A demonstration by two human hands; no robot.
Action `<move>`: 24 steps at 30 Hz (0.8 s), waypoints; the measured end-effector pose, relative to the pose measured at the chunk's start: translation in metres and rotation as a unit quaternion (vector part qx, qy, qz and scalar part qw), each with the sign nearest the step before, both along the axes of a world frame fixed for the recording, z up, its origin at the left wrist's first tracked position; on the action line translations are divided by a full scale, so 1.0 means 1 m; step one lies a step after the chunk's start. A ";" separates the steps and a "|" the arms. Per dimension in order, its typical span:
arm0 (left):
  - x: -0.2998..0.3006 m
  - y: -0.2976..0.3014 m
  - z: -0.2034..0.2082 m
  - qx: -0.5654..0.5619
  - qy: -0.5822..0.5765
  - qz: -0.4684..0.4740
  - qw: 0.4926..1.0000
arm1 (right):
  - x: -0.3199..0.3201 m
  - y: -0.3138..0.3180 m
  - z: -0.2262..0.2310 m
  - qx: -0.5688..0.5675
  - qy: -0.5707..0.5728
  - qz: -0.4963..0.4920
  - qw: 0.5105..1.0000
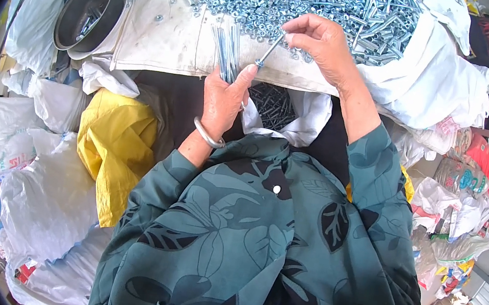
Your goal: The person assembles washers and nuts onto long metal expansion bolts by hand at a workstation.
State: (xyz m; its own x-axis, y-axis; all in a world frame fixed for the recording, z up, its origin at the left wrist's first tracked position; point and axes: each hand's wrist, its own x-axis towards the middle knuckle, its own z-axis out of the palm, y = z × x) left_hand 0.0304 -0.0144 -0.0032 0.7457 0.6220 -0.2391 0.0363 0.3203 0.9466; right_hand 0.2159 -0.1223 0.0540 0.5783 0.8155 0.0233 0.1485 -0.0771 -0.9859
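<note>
My left hand (225,97) is closed round a bundle of long silvery bolts (225,51) that point upward. Its thumb and fingers also hold the lower end of one bolt (270,48), apart from the bundle and tilted up to the right. A washer or nut sits low on that bolt, by my left thumb. My right hand (326,49) pinches the bolt's upper tip between thumb and forefinger; a small nut may be there, but it is too small to make out. Just beyond the right hand lies a heap of nuts (258,3) on the cloth-covered table (160,43).
A dark metal bowl (63,20) with a few fasteners stands at the far left. More bolts lie in heaps along the back. Below the table edge, an opened white sack (316,122) holds dark screws (272,107). A yellow sack (113,141) and white bags (46,200) crowd the left side.
</note>
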 end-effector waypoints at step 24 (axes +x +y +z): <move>0.005 0.010 0.004 0.011 0.016 0.044 0.999 | -0.052 -0.002 -0.010 0.037 0.038 -0.015 0.998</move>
